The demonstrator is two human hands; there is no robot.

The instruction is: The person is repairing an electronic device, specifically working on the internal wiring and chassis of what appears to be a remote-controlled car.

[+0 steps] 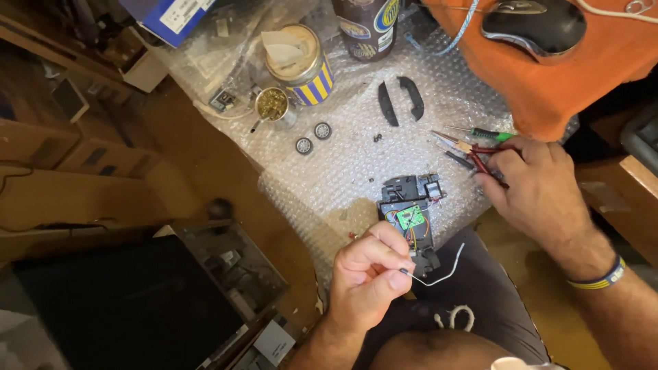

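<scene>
**Q:** Pinched between which fingers is the wire, and what is the other hand doing?

**A:** Thumb and forefinger of the left hand (370, 274) are closed on a thin white wire (442, 273), which curves off to the right above the person's dark shorts. The right hand (538, 188) is curled around red-handled pliers (480, 159) at the right edge of the bubble wrap (349, 154). A green-handled screwdriver (488, 133) lies just beside them.

**Q:** Where is the piece being worked on?

**A:** A small black chassis (410, 205) with a green circuit board (410, 218) and coloured leads lies on the near edge of the bubble wrap, between the two hands and just above the left fingers.

**Q:** Any containers?

**A:** A round tin (301, 65) with blue and yellow stripes stands at the top; a folded scrap of white paper lies on its cream-coloured top. Just beside it, to the lower left, a small open metal pot (273, 104) holds a tangle of brassy wool. A dark cylindrical can (367, 27) with a blue and yellow label stands further right, cut off by the frame.

**Q:** Packages or labels?

**A:** A blue box (171, 17) with a white label sits top left, partly out of view. Two small wheels (313, 138) and two curved black strips (401, 101) lie loose on the wrap. A dark computer mouse (534, 26) rests on an orange cloth (569, 75), top right.
</scene>
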